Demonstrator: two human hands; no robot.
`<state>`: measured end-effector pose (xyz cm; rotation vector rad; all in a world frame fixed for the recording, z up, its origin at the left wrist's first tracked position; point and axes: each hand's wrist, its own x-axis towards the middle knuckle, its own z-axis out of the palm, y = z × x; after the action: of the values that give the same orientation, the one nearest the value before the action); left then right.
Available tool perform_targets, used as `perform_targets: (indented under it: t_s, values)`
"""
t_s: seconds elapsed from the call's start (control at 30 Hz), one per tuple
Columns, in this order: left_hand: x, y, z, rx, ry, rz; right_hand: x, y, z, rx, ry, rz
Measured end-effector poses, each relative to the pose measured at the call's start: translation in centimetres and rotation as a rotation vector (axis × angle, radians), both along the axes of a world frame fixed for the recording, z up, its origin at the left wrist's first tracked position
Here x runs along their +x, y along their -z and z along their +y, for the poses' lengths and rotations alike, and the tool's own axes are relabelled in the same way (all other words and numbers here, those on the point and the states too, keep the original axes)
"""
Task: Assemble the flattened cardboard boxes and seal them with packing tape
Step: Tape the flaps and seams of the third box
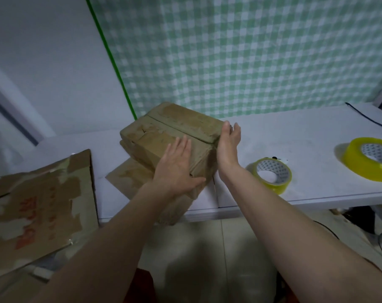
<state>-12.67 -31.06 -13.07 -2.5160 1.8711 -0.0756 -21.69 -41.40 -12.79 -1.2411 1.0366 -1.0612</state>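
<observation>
Presently the cardboard box (170, 136) is steadied, flaps kept shut, by the left hand (177, 169) spread flat on top and the right hand (228, 143) pressed open-palmed against its side, with the tape roll (271, 174) kept near the right wrist.

We see a dim, bluish-green cast with soft, even light and no glare. Faint shadows sit under the tape rolls (271, 174) on the white surface (295, 132). The wide lens bends the edges, and the flattened cardboard (39, 204) at left looks smeared and soft.
</observation>
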Motion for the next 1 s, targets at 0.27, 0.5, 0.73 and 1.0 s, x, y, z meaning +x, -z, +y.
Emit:
perform_targets:
  t_s: [0.27, 0.5, 0.73, 1.0]
  values:
    - [0.6, 0.2, 0.2, -0.078, 0.061, 0.086, 4.3, 3.6, -0.7, 0.147, 0.148, -0.021]
    - [0.6, -0.2, 0.6, -0.028, 0.061, 0.107, 2.4, 6.1, -1.9, -0.027, 0.106, 0.238]
    - [2.4, -2.6, 3.4, 0.197, 0.133, -0.004, -0.5, 1.5, -2.1, -0.044, -0.044, 0.297]
    - [2.3, -2.6, 10.1, 0.054, -0.174, 0.426, -2.5, 2.0, 4.8, -0.156, -0.07, 0.358]
